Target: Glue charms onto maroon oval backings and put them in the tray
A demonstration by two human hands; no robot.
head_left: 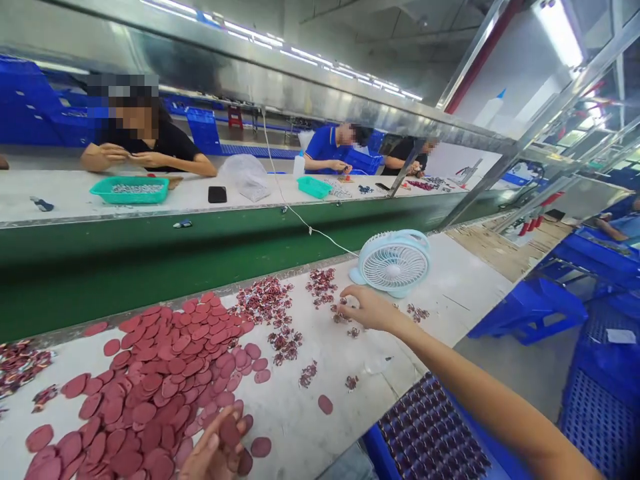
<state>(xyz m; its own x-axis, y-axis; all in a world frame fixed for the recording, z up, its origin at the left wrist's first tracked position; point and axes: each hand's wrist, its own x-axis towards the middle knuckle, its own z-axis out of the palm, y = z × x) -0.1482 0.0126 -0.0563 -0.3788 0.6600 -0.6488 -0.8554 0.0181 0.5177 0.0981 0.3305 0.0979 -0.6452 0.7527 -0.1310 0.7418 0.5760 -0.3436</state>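
A dark red oval disc [230, 432] is in my left hand [213, 450], pinched by the fingers at the bottom of the view. Around it spreads a large heap of similar red ovals [150, 373] on the white table. My right hand [373, 309] reaches over the table, index finger and thumb apart, close to some small shiny reddish parts [342, 316]. I see nothing held in it. More of these small parts lie in piles [265, 300] beside the heap. A single oval [325, 404] lies apart from the others.
A light blue fan [394, 262] stands behind my right hand, with a white cord. Below the table edge, a blue crate [375, 445] holds rows of dark pieces [433, 427]. Beyond the green conveyor belt [150, 260], several co-workers sit at another table with green trays [131, 191].
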